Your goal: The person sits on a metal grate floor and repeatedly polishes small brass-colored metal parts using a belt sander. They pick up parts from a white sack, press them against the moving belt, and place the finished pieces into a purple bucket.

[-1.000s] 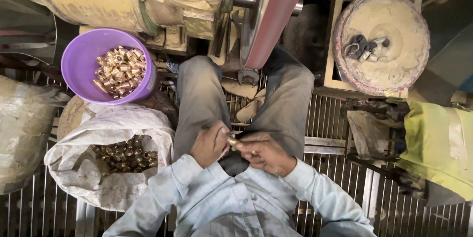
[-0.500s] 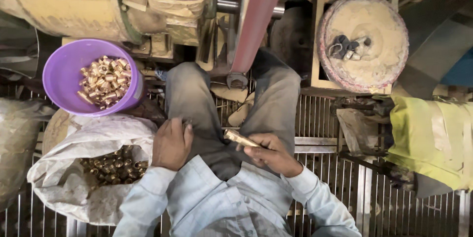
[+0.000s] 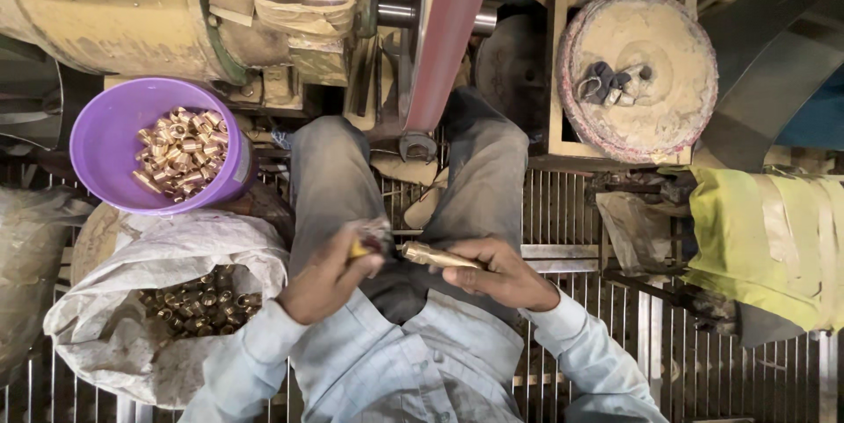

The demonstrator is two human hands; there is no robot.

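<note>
Right hand (image 3: 503, 275) fingers curl around slim brass rod (image 3: 437, 257), smooth, tapered, lying level over lap; left hand (image 3: 327, 280) fingers pinch small brass fitting (image 3: 359, 249) just beside rod tip, motion-blurred. Below left: crumpled white woven sack (image 3: 167, 317), mouth open, dull brass fittings inside. Above it round purple plastic bowl (image 3: 110, 146) heaped with shiny brass fittings. Metal grating floor (image 3: 580, 212) underfoot; red sanding belt (image 3: 444, 36) ahead
</note>
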